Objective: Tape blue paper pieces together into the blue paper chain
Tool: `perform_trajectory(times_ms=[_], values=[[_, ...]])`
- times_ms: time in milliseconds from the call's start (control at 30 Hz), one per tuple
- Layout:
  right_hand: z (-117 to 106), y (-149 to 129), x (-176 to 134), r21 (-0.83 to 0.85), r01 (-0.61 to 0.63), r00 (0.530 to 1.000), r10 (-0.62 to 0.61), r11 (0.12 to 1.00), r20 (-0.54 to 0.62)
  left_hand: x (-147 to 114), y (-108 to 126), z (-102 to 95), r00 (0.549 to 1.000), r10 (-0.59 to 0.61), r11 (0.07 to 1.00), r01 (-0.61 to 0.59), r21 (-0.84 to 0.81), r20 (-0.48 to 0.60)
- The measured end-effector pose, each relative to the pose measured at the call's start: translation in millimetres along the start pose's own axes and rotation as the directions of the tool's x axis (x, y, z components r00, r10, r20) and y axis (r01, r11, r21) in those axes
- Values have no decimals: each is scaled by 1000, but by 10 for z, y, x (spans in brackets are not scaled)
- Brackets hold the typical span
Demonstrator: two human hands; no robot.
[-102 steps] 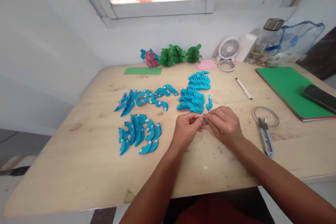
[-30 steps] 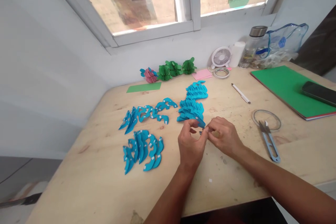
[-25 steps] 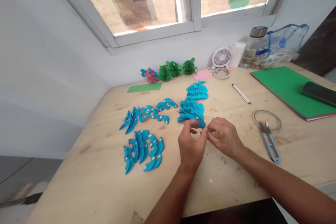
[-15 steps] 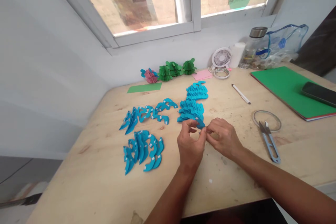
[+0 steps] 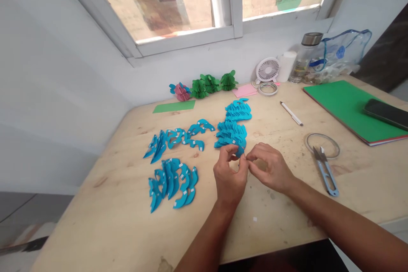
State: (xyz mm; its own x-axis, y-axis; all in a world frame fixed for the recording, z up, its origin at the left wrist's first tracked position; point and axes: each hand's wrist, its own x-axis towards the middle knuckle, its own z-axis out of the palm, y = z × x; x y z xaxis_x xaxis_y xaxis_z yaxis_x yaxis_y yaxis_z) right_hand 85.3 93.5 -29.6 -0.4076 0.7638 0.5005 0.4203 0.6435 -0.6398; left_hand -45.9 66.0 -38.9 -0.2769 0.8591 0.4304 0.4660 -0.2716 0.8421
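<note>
My left hand point(image 5: 230, 174) pinches a small curved blue paper piece point(image 5: 240, 151) bearing a white square. My right hand point(image 5: 270, 168) is closed in a pinch at that piece's near end, its fingertips close to my left thumb; whatever lies between them is too small to make out. Just beyond my hands are a folded blue paper stack point(image 5: 231, 131) and another blue paper stack point(image 5: 238, 110). To the left lie two groups of curved blue paper pieces, a nearer group point(image 5: 174, 180) and a farther group point(image 5: 172, 138), many with white squares.
On the right lie thread snips point(image 5: 325, 172), a thin ring point(image 5: 308, 136), a white pen point(image 5: 291, 113) and a green folder point(image 5: 341, 106) with a phone point(image 5: 387, 112). Along the wall stand green paper figures point(image 5: 210, 85), a small fan point(image 5: 267, 70) and a bottle point(image 5: 302, 59).
My right hand has shifted slightly left and its fingers have loosened a little apart from the left thumb. The blue paper piece has tilted lower in my left hand.
</note>
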Motion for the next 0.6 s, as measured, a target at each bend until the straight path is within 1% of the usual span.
perform_trajectory(times_ms=[133, 267, 367, 433, 600], values=[[-63, -16, 29, 102, -113, 992, 117, 988, -43, 13, 3, 0, 1000, 6, 998, -6, -55, 15], [-66, -4, 46, 134, -197, 974, 210, 971, -89, 0, 22, 9, 996, 73, 997, -71, -32, 52], [-44, 12, 43, 148, -216, 971, 229, 965, -74, -8, 33, 15, 989, 126, 992, -126, 3, 77], [-30, 21, 37, 153, -219, 970, 231, 964, -69, -8, 37, 15, 986, 138, 990, -139, 3, 93], [-18, 34, 35, 172, -234, 967, 247, 957, -56, -3, 42, 13, 990, 92, 994, -85, -66, 105]])
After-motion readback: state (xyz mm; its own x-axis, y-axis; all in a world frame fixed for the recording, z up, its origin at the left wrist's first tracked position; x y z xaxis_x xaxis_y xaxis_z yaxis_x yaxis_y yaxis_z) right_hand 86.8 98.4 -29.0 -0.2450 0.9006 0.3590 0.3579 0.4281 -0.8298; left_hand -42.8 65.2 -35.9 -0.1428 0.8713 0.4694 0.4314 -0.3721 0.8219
